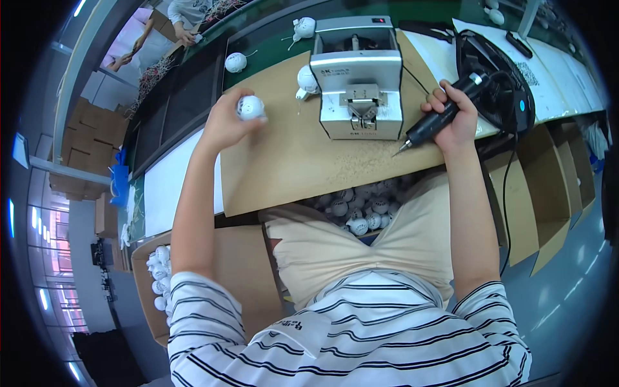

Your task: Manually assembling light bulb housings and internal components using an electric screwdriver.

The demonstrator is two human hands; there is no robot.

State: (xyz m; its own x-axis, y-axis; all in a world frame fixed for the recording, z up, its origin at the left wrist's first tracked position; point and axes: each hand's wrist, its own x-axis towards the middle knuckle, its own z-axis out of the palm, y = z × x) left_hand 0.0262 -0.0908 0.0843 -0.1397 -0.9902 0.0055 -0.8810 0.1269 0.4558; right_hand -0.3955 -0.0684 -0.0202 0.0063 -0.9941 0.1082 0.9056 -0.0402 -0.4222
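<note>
My left hand [220,124] is closed around a white ball-shaped housing [250,108], held over the left part of the brown board [271,174]. In my right hand [459,126] is a black electric screwdriver [428,129], gripped by its body, its bit pointing down and left towards the board. Between the hands stands a silver bench machine [358,80] with a metal clamp-like fixture [364,106] on its front. One more white ball-shaped housing [308,79] rests against the machine's left side. Small brown crumbs lie on the board in front of it.
Two more white housings with wires, one [236,62] left and one [304,28] behind, lie on the green bench. A black round fan-like object [496,84] stands right. White housings [361,222] lie below the board; a carton [219,284] sits left, open cartons [538,187] right. People work far left.
</note>
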